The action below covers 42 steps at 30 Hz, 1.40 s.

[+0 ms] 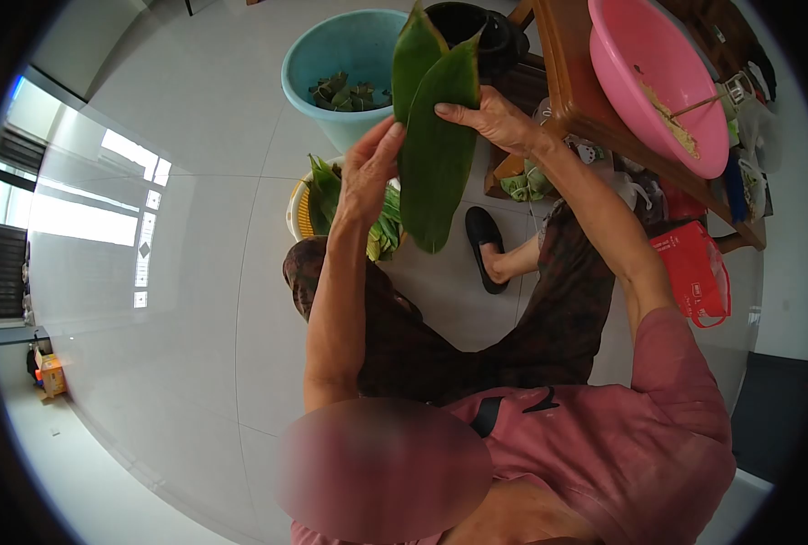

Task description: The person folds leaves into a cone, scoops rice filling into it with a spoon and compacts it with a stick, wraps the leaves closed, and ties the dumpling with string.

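Two long green leaves (438,150) overlap, held up in front of me between both hands. My right hand (499,120) grips their right edge, its thumb lying on the front of the larger leaf. At their left edge, my left hand (373,163) has its thumb and fingers closed on the leaves. Below my left hand, a yellow and white basket (299,211) holds more green leaves (386,227). Beyond the hands stands a light blue tub (340,41) with several dark green wrapped bundles (348,94) in it.
A pink basin (663,54) with pale yellowish grains and a stick stands on a wooden table (575,86) at the right. Under it are green wrapped bundles (527,184) and a red bag (695,272). A black container (477,36) stands behind the leaves.
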Motion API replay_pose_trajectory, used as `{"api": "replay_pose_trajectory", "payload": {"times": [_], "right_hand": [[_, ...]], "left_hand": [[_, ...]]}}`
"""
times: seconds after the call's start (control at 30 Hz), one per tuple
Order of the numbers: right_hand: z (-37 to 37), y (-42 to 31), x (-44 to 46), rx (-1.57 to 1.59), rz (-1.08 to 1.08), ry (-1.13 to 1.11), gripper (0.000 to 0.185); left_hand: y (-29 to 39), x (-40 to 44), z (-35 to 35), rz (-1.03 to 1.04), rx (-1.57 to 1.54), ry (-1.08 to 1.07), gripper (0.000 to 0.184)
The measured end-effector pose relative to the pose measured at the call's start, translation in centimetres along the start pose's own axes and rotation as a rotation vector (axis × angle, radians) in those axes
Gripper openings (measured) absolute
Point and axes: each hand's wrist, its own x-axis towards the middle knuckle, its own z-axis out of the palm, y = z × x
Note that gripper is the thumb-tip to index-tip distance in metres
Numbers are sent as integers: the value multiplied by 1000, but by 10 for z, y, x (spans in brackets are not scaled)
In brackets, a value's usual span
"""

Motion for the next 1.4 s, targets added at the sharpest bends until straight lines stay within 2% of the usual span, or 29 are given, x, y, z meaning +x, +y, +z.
{"api": "replay_pose_trajectory", "payload": {"times": [0.03,0.13,0.33,0.43,0.6,0.63,0.73,0.83,1.0,1.13,1.2,1.3,1.4], "right_hand": [[2,0,1,-3,0,-9,31],[-15,-2,10,-331,164,-85,32],[-12,-6,12,-236,103,-72,36],[-7,1,15,-247,47,9,40],[-5,-2,21,-381,23,11,45],[-4,-3,21,-391,37,12,46],[-4,-4,21,-251,58,-93,46],[-4,-15,18,225,132,-149,43],[-13,-18,20,183,215,-219,34],[-29,-27,17,198,137,-203,29],[-43,-47,14,416,79,-136,27],[-44,-54,17,617,-28,3,25],[-26,-38,14,702,-35,200,24]], "left_hand": [[-1,-1,3,-38,-144,-75,31],[-7,5,-15,-26,-112,-12,27],[-5,7,-13,38,-20,40,28],[-4,5,-10,49,-16,28,28],[-2,2,-4,35,-34,-59,24],[-4,1,-3,54,3,-19,25],[-8,1,-1,80,72,62,28],[-8,1,2,48,64,41,31],[-10,1,4,7,132,-7,29],[-13,12,-13,-123,-319,-205,29],[-7,18,-25,-217,-612,-282,31],[-55,10,-13,325,41,-241,40],[-21,-7,30,393,804,-109,51]]}}
